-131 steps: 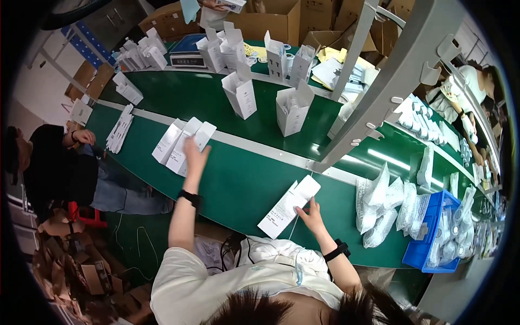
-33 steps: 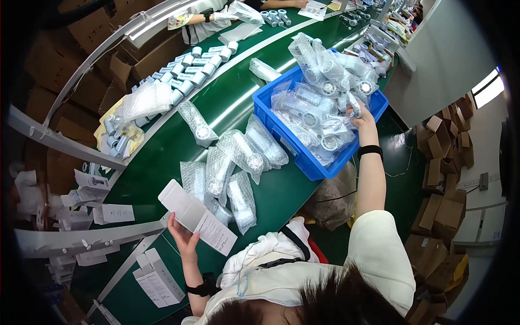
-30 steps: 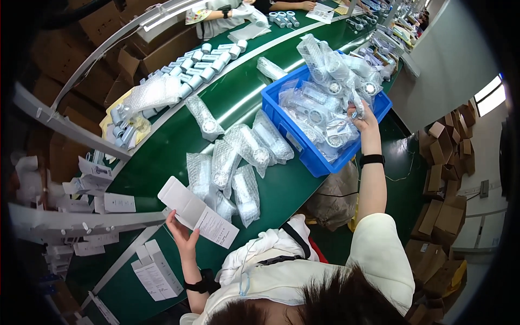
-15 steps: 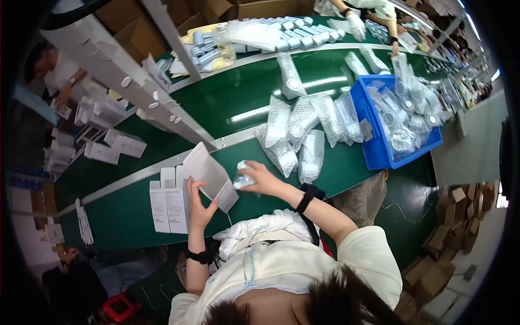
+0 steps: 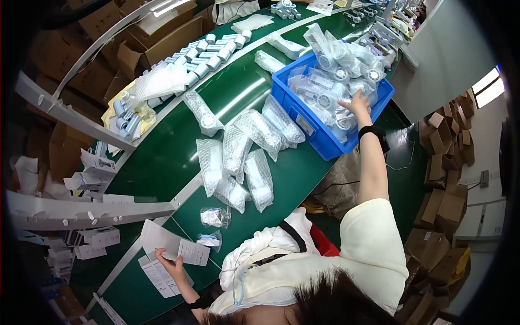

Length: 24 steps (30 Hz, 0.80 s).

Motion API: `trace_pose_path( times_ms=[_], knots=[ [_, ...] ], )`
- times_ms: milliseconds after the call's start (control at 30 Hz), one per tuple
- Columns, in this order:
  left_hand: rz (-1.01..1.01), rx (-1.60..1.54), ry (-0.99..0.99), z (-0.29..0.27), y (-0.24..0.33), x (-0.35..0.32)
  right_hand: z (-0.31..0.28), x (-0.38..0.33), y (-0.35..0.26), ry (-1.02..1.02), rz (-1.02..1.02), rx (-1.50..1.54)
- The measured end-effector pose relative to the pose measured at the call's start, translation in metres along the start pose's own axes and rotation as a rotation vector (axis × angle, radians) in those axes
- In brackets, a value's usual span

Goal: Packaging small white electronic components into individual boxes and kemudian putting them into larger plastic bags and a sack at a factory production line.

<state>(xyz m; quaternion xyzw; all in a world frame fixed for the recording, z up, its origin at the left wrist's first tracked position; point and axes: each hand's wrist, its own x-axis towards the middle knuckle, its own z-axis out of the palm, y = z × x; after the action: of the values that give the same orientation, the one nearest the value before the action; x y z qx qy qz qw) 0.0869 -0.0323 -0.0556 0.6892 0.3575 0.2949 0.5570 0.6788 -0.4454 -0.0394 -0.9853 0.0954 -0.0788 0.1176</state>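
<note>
Both hands busy: right hand point(image 5: 357, 103) in blue bin point(image 5: 317, 135); left hand point(image 5: 174, 266) on leaflet point(image 5: 174, 249).

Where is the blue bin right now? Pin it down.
In the head view the blue bin sits upper right on the green belt, full of bagged parts, with the right hand reaching into it and bubble-wrapped packs lying just to its left.

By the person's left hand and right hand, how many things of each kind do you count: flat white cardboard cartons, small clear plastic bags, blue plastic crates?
Flat white cardboard cartons: 2
Small clear plastic bags: 2
Blue plastic crate: 1
Total: 5
</note>
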Motion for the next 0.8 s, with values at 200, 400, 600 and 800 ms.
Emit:
trace_pose_path(
  times_ms=[200, 400, 600, 800],
  knots=[
    [-0.012, 0.110, 0.113, 0.004, 0.004, -0.007, 0.001, -0.007, 0.001, -0.192, -0.110, -0.059],
    [0.069, 0.221, 0.114, -0.009, 0.007, -0.015, -0.065, -0.103, -0.066, -0.057, -0.352, 0.976],
    [0.218, 0.392, 0.137, -0.019, -0.002, -0.012, -0.038, -0.327, -0.169, -0.993, -0.775, 0.906],
    [0.183, 0.374, 0.084, -0.030, -0.009, -0.023, 0.028, -0.450, -0.201, -0.698, -1.549, 0.559]
  ],
)
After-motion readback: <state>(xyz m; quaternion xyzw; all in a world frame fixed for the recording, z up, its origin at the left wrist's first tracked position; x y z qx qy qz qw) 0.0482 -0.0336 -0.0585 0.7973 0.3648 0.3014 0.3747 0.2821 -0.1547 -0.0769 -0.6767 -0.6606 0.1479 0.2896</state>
